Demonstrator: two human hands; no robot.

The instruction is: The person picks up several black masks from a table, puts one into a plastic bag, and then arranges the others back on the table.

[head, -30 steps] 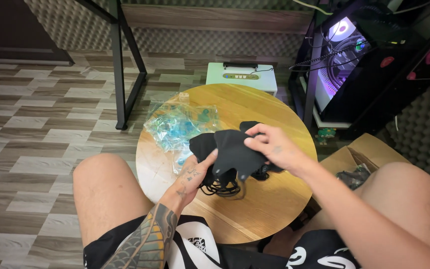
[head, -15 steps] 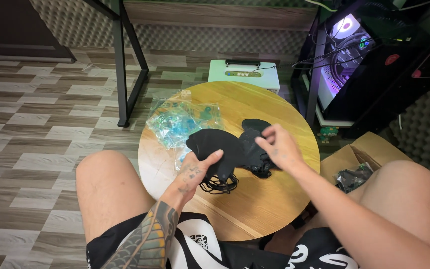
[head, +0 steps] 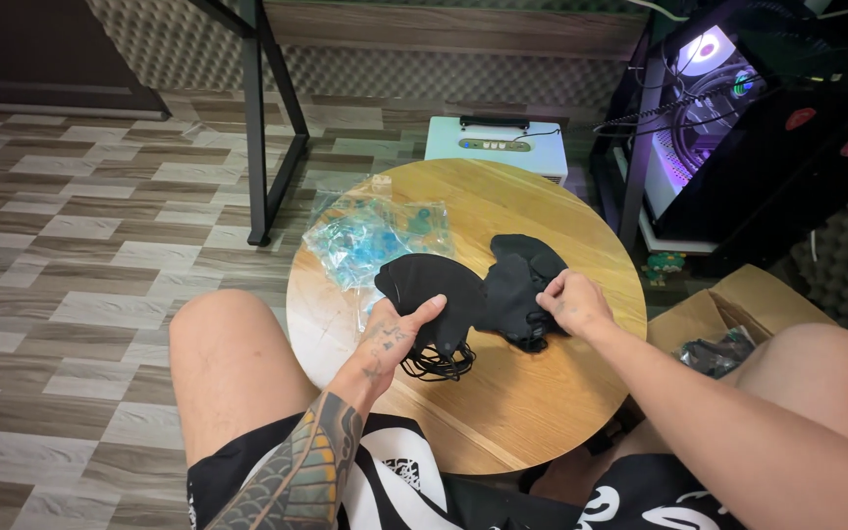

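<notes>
Left hand fingers pinched on a black face mask, its ear loops dangling just below; right hand fingers clamped on a second black mask touching the first; both over the round wooden table; likely light, soft, floppy; grip fabric edge, not loops; clear plastic packets just beyond.

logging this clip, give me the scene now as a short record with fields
setting: round wooden table between the person's knees, wood-pattern floor
left hand: grip on a black mask, loops hanging below it
right hand: pinching a second black mask
masks: side by side, edges meeting over the table
on table: clear plastic bags with blue print, at the far left edge
behind table: small white box, black desk legs
right side: lit computer case, cardboard box
</notes>
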